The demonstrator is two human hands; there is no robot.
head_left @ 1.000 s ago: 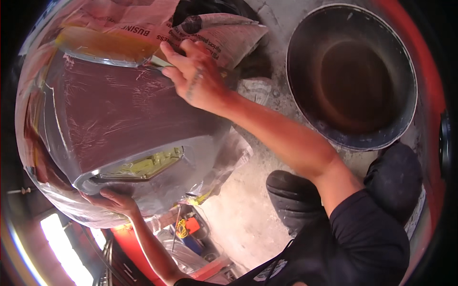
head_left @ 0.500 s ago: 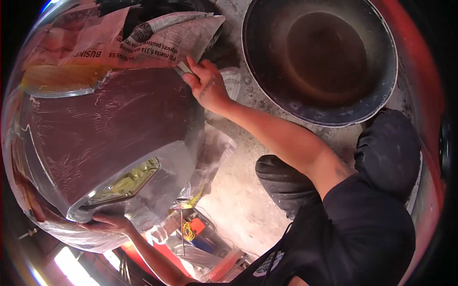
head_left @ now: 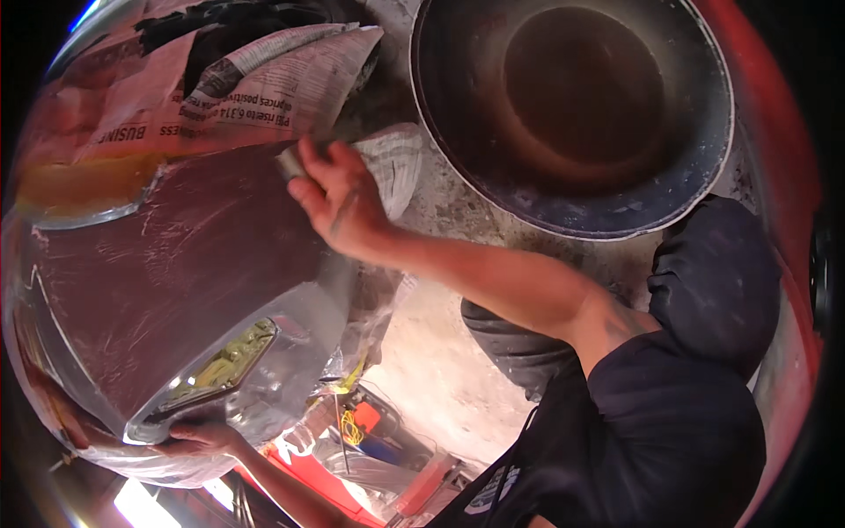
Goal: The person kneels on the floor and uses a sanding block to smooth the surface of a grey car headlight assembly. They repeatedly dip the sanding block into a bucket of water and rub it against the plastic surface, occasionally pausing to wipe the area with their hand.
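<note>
A small, flat, pale grey block (head_left: 289,162) is held between the thumb and fingers of the right hand (head_left: 345,201), by the upper right edge of a big, curved, dull reddish-brown panel (head_left: 176,273). The panel's shiny grey lower corner (head_left: 145,429) is touched from below by the left hand (head_left: 207,437); whether it is gripped cannot be told. Pinkish printed newspaper (head_left: 282,92) is seen along the panel's top. To the right, a wide, round, black basin with a pale rim (head_left: 616,216) is seen on the grey floor (head_left: 440,352).
</note>
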